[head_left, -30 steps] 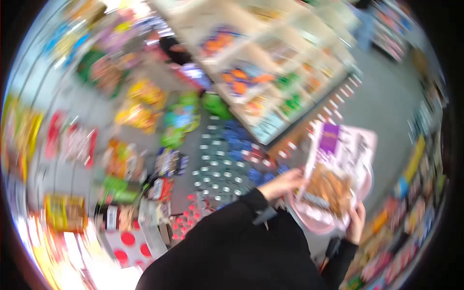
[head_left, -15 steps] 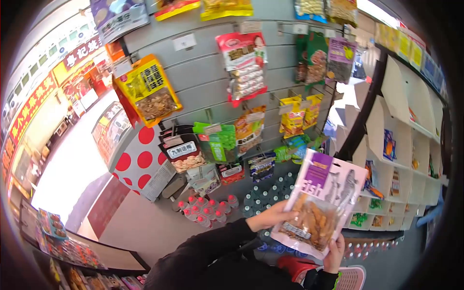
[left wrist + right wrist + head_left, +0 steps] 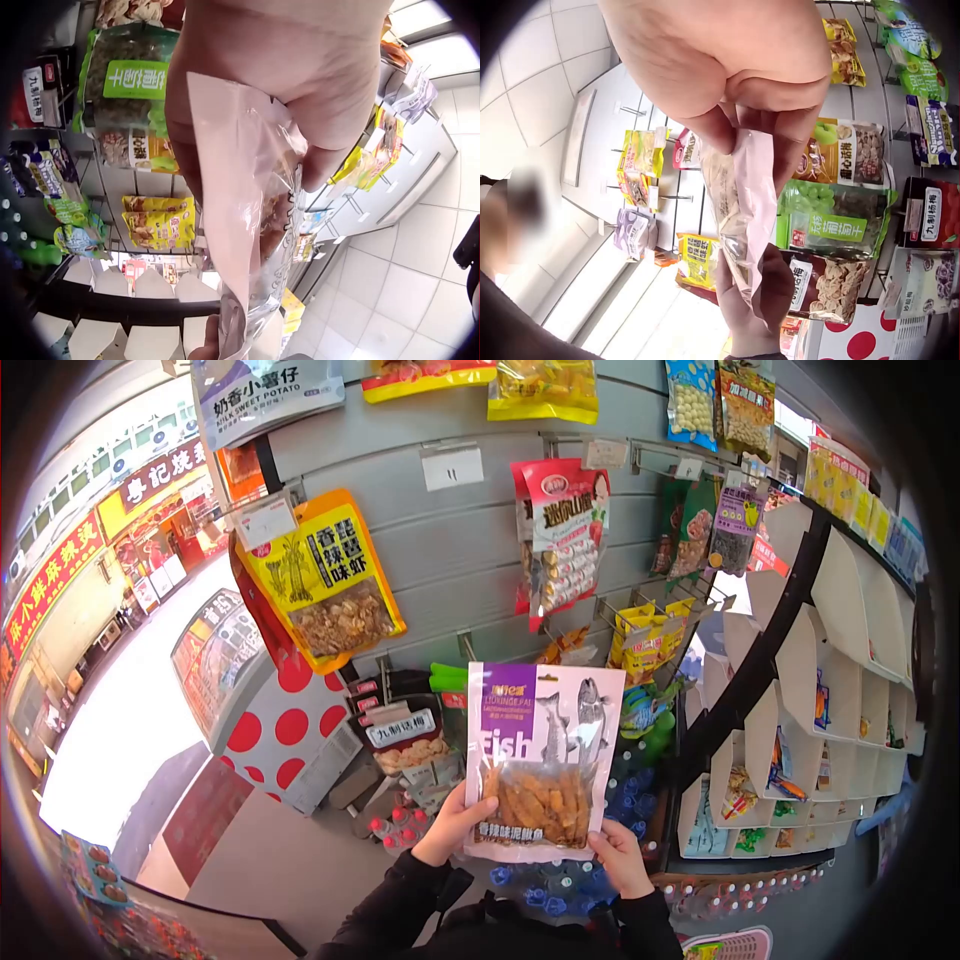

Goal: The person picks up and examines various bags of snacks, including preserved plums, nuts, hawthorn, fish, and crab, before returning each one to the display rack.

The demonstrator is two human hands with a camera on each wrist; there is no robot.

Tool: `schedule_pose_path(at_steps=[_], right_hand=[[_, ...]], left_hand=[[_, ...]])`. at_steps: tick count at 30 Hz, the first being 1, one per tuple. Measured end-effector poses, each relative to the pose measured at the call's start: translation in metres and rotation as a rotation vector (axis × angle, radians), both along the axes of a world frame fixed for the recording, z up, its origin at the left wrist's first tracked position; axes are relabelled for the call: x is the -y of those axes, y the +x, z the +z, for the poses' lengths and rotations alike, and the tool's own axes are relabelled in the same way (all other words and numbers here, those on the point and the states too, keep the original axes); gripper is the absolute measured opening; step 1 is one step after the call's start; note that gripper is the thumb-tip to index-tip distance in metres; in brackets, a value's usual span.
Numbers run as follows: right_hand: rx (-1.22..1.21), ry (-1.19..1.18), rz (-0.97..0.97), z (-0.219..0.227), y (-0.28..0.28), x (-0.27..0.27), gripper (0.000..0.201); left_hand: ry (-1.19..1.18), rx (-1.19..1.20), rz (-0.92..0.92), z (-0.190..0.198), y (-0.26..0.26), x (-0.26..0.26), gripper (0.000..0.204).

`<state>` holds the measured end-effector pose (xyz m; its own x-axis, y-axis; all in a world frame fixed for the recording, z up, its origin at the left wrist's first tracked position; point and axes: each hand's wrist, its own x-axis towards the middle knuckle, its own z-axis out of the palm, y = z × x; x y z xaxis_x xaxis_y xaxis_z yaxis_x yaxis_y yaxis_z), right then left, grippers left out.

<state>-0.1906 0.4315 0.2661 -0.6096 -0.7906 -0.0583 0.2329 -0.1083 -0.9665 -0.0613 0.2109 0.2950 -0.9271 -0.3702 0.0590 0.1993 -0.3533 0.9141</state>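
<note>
Held upright before the body is a pink and purple snack bag [image 3: 545,760] marked "Fish", with brown dried fish showing through its clear window. My left hand [image 3: 452,828] grips its lower left edge, thumb on the front. At the lower right corner my right hand [image 3: 622,857] pinches it, thumb in front. In the left wrist view the left hand [image 3: 277,67] holds the bag [image 3: 225,195] between thumb and fingers, seen edge-on. The right wrist view shows the right hand [image 3: 720,60] pinching the bag [image 3: 754,195], with the left hand on its far end.
Behind the bag a grey slatted wall [image 3: 430,540] carries hanging snack packs, among them a yellow bag [image 3: 335,580] and a red-and-white bag [image 3: 567,540]. White bins [image 3: 840,700] stand at the right. Bottles [image 3: 570,890] and a pink basket [image 3: 755,943] are low down.
The view has swung from the floor and bins up to the hanging snack wall. The bag has moved left in view and is now upright, facing me; both hands still hold it.
</note>
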Motion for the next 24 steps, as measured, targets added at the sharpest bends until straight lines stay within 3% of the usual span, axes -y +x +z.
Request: schedule_pose_path(at_steps=[7, 12, 19, 24], right_hand=[[0.041, -0.004, 0.015, 0.006, 0.001, 0.041, 0.024], [-0.147, 0.002, 0.035, 0.025, -0.011, 0.063, 0.025], [-0.197, -0.226, 0.133, 0.077, -0.060, 0.117, 0.027], [-0.219, -0.277, 0.159, 0.110, -0.078, 0.149, 0.028]], left_hand=[[-0.010, -0.019, 0.092, 0.004, 0.010, 0.027, 0.043], [-0.158, -0.120, 0.237, 0.014, 0.008, 0.040, 0.039], [-0.218, -0.268, 0.418, 0.082, -0.013, 0.053, 0.040], [-0.206, -0.332, 0.393, 0.108, -0.034, 0.084, 0.036]])
